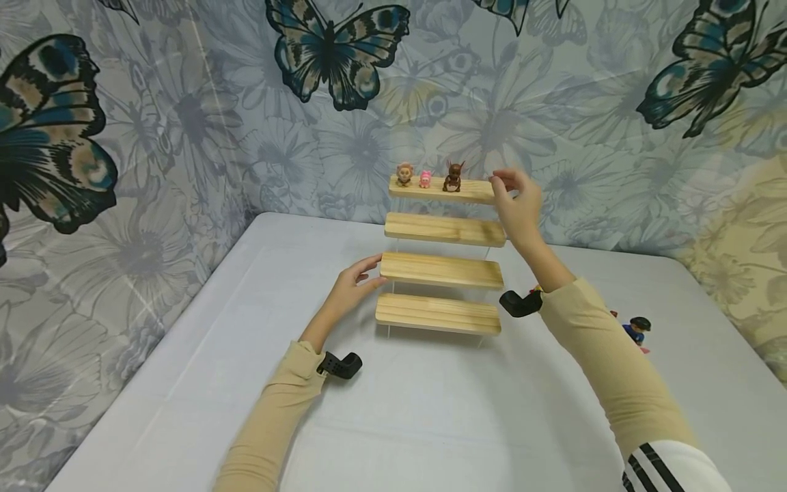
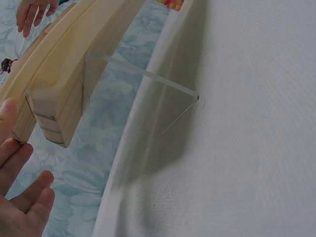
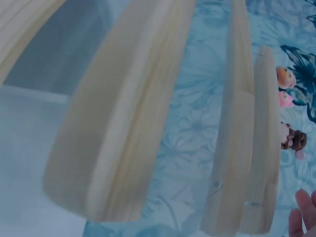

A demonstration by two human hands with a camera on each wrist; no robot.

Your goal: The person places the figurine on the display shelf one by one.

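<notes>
A four-tier wooden display stand (image 1: 443, 270) with clear supports stands on the white table. On its top board are a tan figurine (image 1: 404, 173), a small pink figurine (image 1: 425, 179) and a brown figurine (image 1: 452, 178) with pointed ears or horns. My left hand (image 1: 353, 285) holds the left end of the second board from the bottom between thumb and index finger, the other fingers loose. At the right end of the top board is my right hand (image 1: 518, 205), its thumb and index finger close to the edge. Nothing shows between its fingers in the left wrist view.
A toy figure (image 1: 637, 329) in a black cap and blue top stands on the white table (image 1: 393, 424) by my right sleeve, which partly hides other small toys. Behind the table hangs a butterfly-and-flower cloth (image 1: 363, 150). Black wrist cameras (image 1: 341, 365) sit on both wrists.
</notes>
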